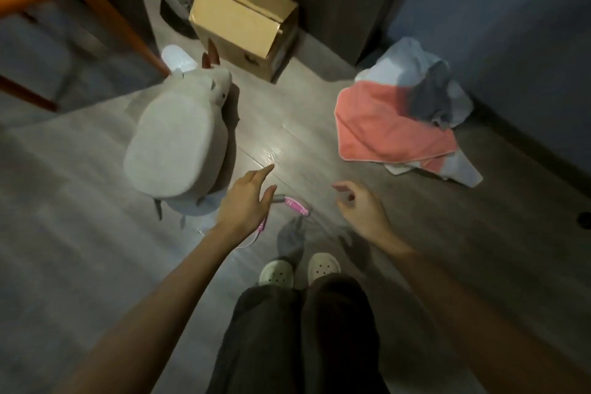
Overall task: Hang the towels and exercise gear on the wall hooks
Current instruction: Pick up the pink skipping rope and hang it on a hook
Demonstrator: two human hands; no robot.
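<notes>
Rope [295, 205]: lies on the floor [287, 144] just ahead of the shoes [299, 269], between the two hands. Shows one pink handle [301, 208], grey end toward the left hand [244, 201], other end toward the right hand [361, 208]. Long axis therefore runs across the body, a little tilted down to the right. Continues as a thin pink cord [259, 229] under the left wrist. Rest of the cord too blurred to follow.

Left hand: hovers over the grey end, fingers straight and spread, holds nothing. Comes almost against the handle tip in this view, but contact cannot be told.

Right hand: hangs near the other end, a little apart from it, fingers loosely curled, also empty.

Towels [393, 128]: sit in one heap, pink and pale blue, farther ahead on the right, near the wall [511, 41]. Well apart from both hands, closer to the right one.

Judgement: looks like a reach for the rope first, towels after. Left hand is nearer to the handle, so probably needs only to go down and close with fingers crossing the long axis, not along it. Loose cord may drag or tangle at the feet when lifted. Hooks not in view.
</notes>
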